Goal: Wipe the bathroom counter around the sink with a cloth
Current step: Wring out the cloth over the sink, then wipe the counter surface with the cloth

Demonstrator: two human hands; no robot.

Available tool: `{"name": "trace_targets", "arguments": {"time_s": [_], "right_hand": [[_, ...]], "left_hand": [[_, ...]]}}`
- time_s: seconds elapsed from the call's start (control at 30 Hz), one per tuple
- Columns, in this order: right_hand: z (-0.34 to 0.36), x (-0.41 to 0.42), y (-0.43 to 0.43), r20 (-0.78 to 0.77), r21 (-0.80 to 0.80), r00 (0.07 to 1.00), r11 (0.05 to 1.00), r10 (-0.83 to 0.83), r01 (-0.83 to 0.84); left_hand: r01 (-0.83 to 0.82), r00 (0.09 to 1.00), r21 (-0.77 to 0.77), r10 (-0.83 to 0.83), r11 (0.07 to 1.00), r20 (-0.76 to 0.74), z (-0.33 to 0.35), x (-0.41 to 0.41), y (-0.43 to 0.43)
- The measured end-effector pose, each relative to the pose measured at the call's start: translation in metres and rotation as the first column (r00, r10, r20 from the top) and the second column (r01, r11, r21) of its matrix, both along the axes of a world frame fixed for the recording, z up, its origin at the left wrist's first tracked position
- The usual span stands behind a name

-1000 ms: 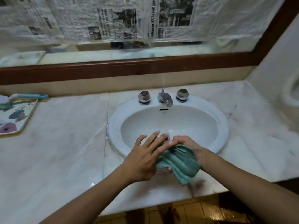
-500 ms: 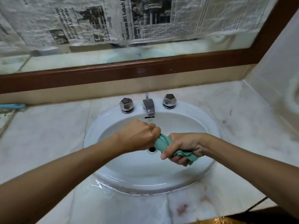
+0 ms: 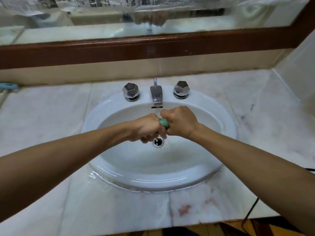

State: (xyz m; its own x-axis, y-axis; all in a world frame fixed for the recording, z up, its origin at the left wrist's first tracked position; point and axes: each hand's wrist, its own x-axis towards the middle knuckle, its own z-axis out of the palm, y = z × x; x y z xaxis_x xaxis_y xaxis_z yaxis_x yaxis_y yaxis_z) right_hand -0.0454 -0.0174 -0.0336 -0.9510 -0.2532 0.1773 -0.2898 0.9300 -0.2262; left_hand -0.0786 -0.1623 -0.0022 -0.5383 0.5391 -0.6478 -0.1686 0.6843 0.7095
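Marble counter (image 3: 119,210) nearest, pale, with reddish stains (image 3: 184,209) right of centre; a thin dark cable (image 3: 252,208) hangs off its right front edge. Water film (image 3: 96,175) lies on the counter against the front-left rim of the sink (image 3: 153,181), a white oval bowl set into the counter. Two bare forearms reach in over the bowl from lower left and lower right. Left hand (image 3: 146,129) and right hand (image 3: 180,123) meet over the middle of the basin, knuckles nearly touching, just above the drain (image 3: 158,141). Green cloth (image 3: 164,123) is bunched tight between the hands, only a small rolled bit showing; it is over the bowl, not on the counter. Left fingers curl down around one end, right fingers fist around the other, both clamped on the cloth. Behind the hands, chrome faucet (image 3: 156,94) at the back rim, spout pointing at the hands. Faceted left knob (image 3: 130,91) and right knob (image 3: 181,90) on either side of it. Blue handle (image 3: 8,86) at far left by the beige backsplash (image 3: 85,74). Above that, brown wooden frame (image 3: 153,48), then the mirror (image 3: 85,29), reflection blurry, newspaper (image 3: 42,2) along the top.
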Motion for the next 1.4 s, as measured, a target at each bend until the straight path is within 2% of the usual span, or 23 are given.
{"name": "trace_targets", "arguments": {"time_s": [0.1,0.2,0.3,0.37,0.47,0.53,0.57,0.63,0.7,0.73,0.8,0.87,0.97,1.03,1.07,1.1,1.17,1.2,1.27,1.3,1.33,1.37,1.4], "right_hand": [[0.0,-0.006,-0.006,-0.025,-0.004,1.0,1.0,0.017,-0.018],[0.007,-0.007,-0.013,-0.114,0.013,0.991,0.998,0.07,-0.069],[0.01,-0.009,-0.021,-0.182,0.04,0.978,0.995,0.102,-0.096],[0.012,-0.007,-0.024,-0.181,0.062,0.978,0.994,0.102,-0.092],[0.019,0.005,-0.028,-0.107,0.066,0.991,0.995,0.082,-0.075],[0.032,0.023,-0.029,0.139,0.052,0.99,0.998,-0.036,0.028],[0.037,0.033,-0.03,0.341,-0.009,0.936,0.995,-0.091,0.1],[0.044,0.054,-0.03,0.669,-0.207,0.741,0.942,-0.06,0.264],[0.044,0.076,-0.026,0.788,-0.372,0.615,0.826,0.04,0.423],[0.044,0.086,-0.022,0.805,-0.45,0.585,0.741,0.096,0.498],[0.046,0.108,-0.012,0.817,-0.559,0.541,0.507,0.201,0.656],[0.052,0.131,0.0,0.776,-0.614,0.527,0.223,0.345,0.757],[0.05,0.164,0.02,0.635,-0.55,0.546,-0.176,0.547,0.816],[0.047,0.186,0.031,0.54,-0.495,0.578,-0.324,0.612,0.806],[0.047,0.196,0.037,0.534,-0.488,0.608,-0.374,0.587,0.789],[0.048,0.205,0.044,0.572,-0.489,0.641,-0.413,0.512,0.768],[0.045,0.219,0.065,0.743,-0.529,0.646,-0.439,0.174,0.727],[0.041,0.227,0.079,0.807,-0.566,0.586,-0.386,-0.076,0.729],[0.03,0.238,0.108,0.723,-0.543,0.406,-0.095,-0.559,0.835],[0.023,0.241,0.121,0.586,-0.454,0.358,0.071,-0.727,0.888],[0.015,0.243,0.133,0.442,-0.346,0.352,0.206,-0.825,0.915],[0.004,0.245,0.142,0.34,-0.244,0.392,0.323,-0.855,0.915],[-0.008,0.247,0.149,0.333,-0.14,0.456,0.435,-0.826,0.89]], "left_hand": [[-0.12,0.966,0.051,0.104,0.991,0.238,-0.007,0.001,-0.006],[-0.176,0.875,0.092,0.113,0.98,0.47,-0.005,0.002,-0.015],[-0.196,0.817,0.107,0.102,0.975,0.568,0.001,0.003,-0.027],[-0.172,0.827,0.119,0.077,0.978,0.557,0.007,0.006,-0.033],[-0.049,0.928,0.114,0.003,0.992,0.373,0.016,0.014,-0.038],[0.137,0.984,0.036,-0.14,0.99,0.109,0.02,0.018,-0.04],[0.243,0.969,-0.042,-0.244,0.969,-0.027,0.02,0.02,-0.04],[0.434,0.83,-0.243,-0.49,0.867,-0.266,0.018,0.021,-0.039],[0.541,0.565,-0.399,-0.671,0.74,-0.479,0.011,0.021,-0.037],[0.563,0.435,-0.425,-0.691,0.709,-0.577,0.007,0.02,-0.037],[0.603,0.201,-0.401,-0.617,0.69,-0.761,0.0,0.022,-0.034],[0.639,-0.004,-0.345,-0.446,0.687,-0.895,-0.007,0.026,-0.025],[0.704,-0.171,-0.233,-0.158,0.671,-0.973,-0.012,0.038,0.003],[0.684,-0.213,-0.174,-0.034,0.708,-0.976,-0.019,0.054,0.021],[0.667,-0.171,-0.125,-0.013,0.734,-0.985,-0.026,0.065,0.03],[0.646,-0.076,-0.071,-0.029,0.76,-0.997,-0.036,0.078,0.037],[0.537,0.251,0.045,-0.108,0.842,-0.962,-0.062,0.107,0.046],[0.446,0.432,0.091,-0.125,0.89,-0.893,-0.075,0.118,0.046],[0.247,0.748,0.134,-0.1,0.96,-0.656,-0.097,0.129,0.044],[0.176,0.829,0.118,-0.083,0.977,-0.553,-0.103,0.13,0.044],[0.142,0.858,0.094,-0.075,0.985,-0.509,-0.106,0.131,0.045],[0.134,0.855,0.082,-0.074,0.988,-0.514,-0.107,0.131,0.047],[0.144,0.831,0.083,-0.075,0.986,-0.551,-0.106,0.13,0.049]]}}
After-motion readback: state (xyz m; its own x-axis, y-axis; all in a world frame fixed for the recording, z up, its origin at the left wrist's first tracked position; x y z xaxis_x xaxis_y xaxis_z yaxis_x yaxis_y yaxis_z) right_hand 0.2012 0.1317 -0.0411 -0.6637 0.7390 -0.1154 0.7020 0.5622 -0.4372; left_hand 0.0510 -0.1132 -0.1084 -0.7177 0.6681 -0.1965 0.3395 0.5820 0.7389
